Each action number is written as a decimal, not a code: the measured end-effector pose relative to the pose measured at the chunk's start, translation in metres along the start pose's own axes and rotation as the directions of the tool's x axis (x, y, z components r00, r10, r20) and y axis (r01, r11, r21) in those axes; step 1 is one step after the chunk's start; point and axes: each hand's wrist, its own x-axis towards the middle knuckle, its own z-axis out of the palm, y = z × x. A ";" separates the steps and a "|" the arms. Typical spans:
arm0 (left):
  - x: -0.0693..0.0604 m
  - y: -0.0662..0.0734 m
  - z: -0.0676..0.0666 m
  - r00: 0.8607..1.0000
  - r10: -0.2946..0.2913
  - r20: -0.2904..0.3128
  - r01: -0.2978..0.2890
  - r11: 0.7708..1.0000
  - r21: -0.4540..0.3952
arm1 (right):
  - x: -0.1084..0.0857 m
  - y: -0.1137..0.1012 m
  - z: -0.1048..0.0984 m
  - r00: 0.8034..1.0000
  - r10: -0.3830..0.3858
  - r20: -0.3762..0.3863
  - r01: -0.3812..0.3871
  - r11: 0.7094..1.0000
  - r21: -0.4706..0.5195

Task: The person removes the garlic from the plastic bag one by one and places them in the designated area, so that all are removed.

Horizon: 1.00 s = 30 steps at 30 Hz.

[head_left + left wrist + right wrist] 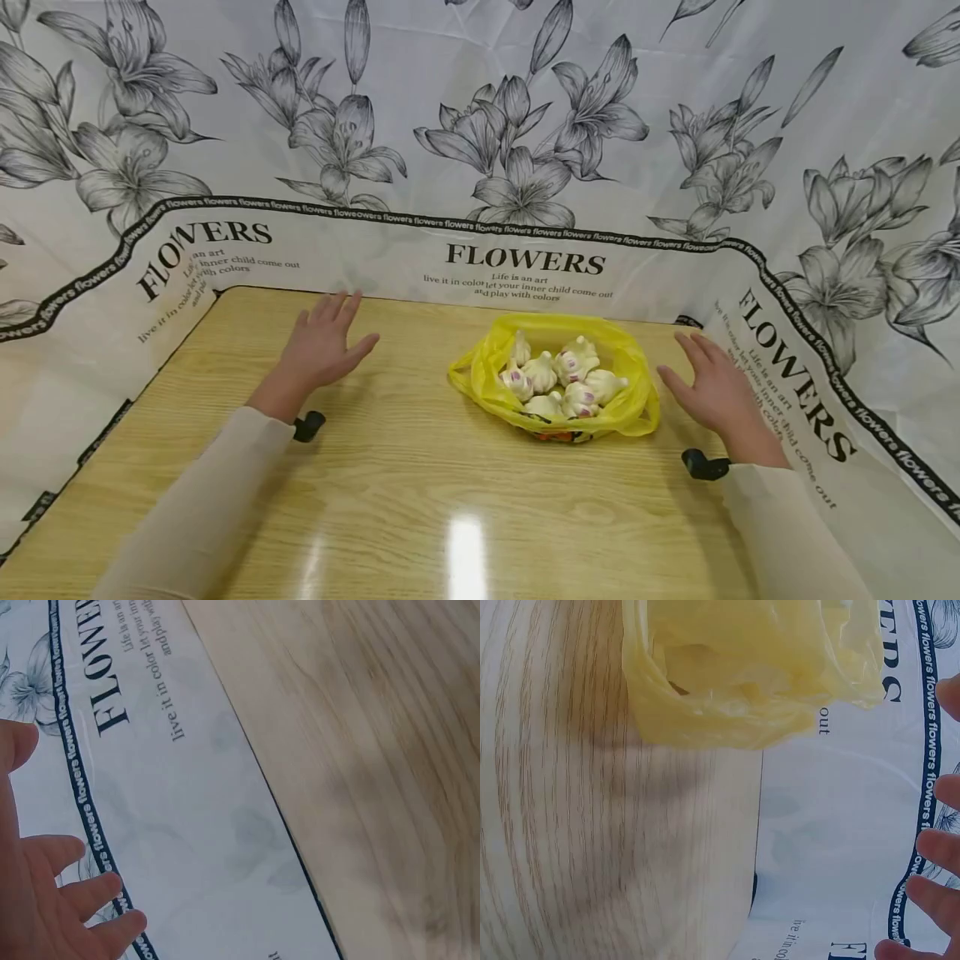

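Zero contact: left grip [318, 346] and right grip [716, 396] both had fingers loosely spread, nothing held, raised above the bench [375, 483]. Yellow plastic bag [483, 390] sat between them, just beside the right grip's thumb, well off to the right of the left grip. Garlic bulbs [540, 372], roughly seven, lay inside it.

Handling, best guess: bag thin, soft, light, a bit slippery, apt to sag; bulbs firm, light, likely to roll. Gathering opposite side rims, one per grip, looked the sound hold; a one-sided pull could have tipped bulbs out. For a single bulb, round the body seemed better than by the stem.

Views: head camera looked down into the bag's mouth, showing bulbs plus dark-and-orange print [558, 436] low on the near side. Right wrist camera got mostly crumpled bag wall, no recognisable bulb, but showed a gap between bag and right grip. Left wrist camera had no bag, just left grip's fingers, bench and printed cloth [195, 802].
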 end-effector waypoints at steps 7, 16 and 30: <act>0.003 0.013 0.010 1.000 0.022 -0.020 -0.025 0.987 -0.162 | -0.001 -0.004 0.007 1.000 0.002 -0.024 -0.001 0.999 0.041; 0.011 0.035 0.024 1.000 0.013 0.028 0.000 0.920 -0.392 | -0.001 -0.010 0.013 0.998 0.058 0.022 -0.061 0.983 0.173; 0.020 0.071 0.055 0.998 -0.001 0.060 0.035 0.824 -0.566 | -0.002 -0.018 0.020 0.994 0.104 0.026 -0.107 0.962 0.251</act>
